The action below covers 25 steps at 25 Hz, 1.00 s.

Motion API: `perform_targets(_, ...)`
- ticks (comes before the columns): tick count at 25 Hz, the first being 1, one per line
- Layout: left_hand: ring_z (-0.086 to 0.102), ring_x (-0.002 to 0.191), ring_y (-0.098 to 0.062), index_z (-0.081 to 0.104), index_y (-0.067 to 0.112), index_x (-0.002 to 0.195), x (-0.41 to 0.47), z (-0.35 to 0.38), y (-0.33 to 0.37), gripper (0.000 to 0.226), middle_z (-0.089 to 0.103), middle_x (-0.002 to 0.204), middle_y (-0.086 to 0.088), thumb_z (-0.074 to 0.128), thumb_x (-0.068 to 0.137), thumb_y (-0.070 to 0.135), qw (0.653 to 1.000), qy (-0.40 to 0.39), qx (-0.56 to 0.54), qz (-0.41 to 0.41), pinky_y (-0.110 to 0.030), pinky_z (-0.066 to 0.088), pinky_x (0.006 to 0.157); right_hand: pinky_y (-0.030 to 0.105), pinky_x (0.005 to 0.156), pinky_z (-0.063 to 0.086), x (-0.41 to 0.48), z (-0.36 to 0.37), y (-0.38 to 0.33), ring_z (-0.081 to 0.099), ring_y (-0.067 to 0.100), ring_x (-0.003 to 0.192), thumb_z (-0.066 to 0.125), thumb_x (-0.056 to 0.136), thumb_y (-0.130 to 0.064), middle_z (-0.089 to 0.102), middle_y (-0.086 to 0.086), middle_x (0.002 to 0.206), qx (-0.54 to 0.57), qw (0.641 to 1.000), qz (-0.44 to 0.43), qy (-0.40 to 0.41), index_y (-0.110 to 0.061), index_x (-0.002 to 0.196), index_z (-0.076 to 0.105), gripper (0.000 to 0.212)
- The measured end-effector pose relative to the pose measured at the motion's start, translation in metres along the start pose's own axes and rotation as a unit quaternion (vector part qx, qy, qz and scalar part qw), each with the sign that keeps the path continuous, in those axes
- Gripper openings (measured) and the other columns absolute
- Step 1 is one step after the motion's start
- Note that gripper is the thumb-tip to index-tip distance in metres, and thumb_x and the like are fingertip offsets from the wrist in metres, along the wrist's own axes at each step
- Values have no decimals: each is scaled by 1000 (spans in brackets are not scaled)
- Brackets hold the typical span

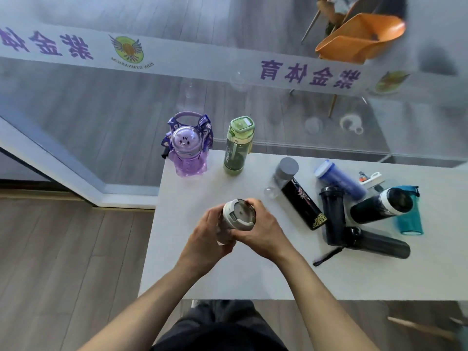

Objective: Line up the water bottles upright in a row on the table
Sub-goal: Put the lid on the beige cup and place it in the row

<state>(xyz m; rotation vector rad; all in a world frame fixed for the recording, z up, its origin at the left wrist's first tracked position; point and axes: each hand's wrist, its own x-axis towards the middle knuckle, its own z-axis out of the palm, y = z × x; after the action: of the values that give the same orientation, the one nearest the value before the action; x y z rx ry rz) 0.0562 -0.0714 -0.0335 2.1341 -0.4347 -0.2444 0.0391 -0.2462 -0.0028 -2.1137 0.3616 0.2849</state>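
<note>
A grey bottle with a white-rimmed lid (238, 215) is held upright over the white table (228, 274), gripped from both sides by my left hand (211, 235) and my right hand (262, 230). At the table's far left edge a purple bottle with a strap (188, 150) and a green bottle (238, 148) stand upright side by side. To the right, several bottles lie on their sides in a heap: a black one with a grey cap (297, 192), a blue one (339, 179), black ones (333, 215) (382, 206) (377, 243) and a teal one (410, 219).
A glass wall with purple lettering (309, 73) rises just behind the table's far edge. An orange chair (359, 38) shows beyond the glass. Wooden floor (71, 262) lies to the left of the table. A small clear cap (269, 192) rests beside the grey-capped bottle.
</note>
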Motion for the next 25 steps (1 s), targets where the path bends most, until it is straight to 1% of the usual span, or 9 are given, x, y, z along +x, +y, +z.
perform_targets(5,48,123,-13,39,33,145,2,14,14,75,47,137,10,74,79,29,995,-74,44,48,-29,42,104,18,86,47,-34,-23,24,56,6,110,82,50,-53,59,-14,115,11,995,9,94,-40,120,50,79)
perform_targets(8,48,124,-21,39,32,145,13,27,22,65,47,138,7,66,86,23,991,-80,90,54,-33,43,105,16,89,45,-43,-53,38,55,7,111,87,51,-52,54,-13,117,28,990,14,137,-39,125,51,84)
perform_targets(12,49,120,-21,43,30,141,36,47,43,54,49,135,6,61,91,22,991,-62,109,53,-28,40,102,10,90,42,-40,-100,50,54,0,111,92,55,-42,52,-12,118,67,981,4,180,-36,128,51,84)
perform_targets(14,49,120,-20,44,30,141,53,57,58,53,49,135,6,61,92,23,991,-45,114,48,-27,39,101,8,88,41,-30,-129,55,56,3,109,92,52,-42,54,-11,116,71,978,-13,195,-40,123,53,81)
perform_targets(16,50,118,-21,44,29,142,71,66,76,55,48,134,5,63,91,23,991,-23,124,40,-28,40,100,10,88,39,-16,-158,58,55,8,110,89,49,-45,55,-7,117,62,976,-31,205,-46,116,52,77)
perform_targets(18,51,116,-23,43,28,142,90,76,90,57,47,134,4,65,90,22,991,1,132,32,-29,41,99,15,92,39,2,-183,64,54,12,113,93,53,-37,56,-7,117,53,977,-45,204,-41,121,51,80)
perform_targets(21,49,121,-25,41,27,144,115,90,105,63,46,138,2,68,87,22,990,37,133,19,-28,37,102,25,99,40,30,-212,73,53,15,113,95,59,-27,51,-22,111,32,975,-72,209,-34,126,49,81)
perform_targets(22,47,125,-24,39,26,146,122,93,108,66,45,141,2,69,87,23,990,43,132,11,-27,35,105,27,100,40,39,-219,75,51,15,113,95,59,-27,49,-21,110,21,975,-74,207,-30,128,50,82)
perform_targets(25,41,136,-20,35,29,151,142,100,113,75,41,146,0,72,85,29,990,45,135,-4,-32,35,112,25,101,39,73,-230,82,49,14,114,95,60,-32,51,-5,121,-2,977,-75,202,-24,138,48,91)
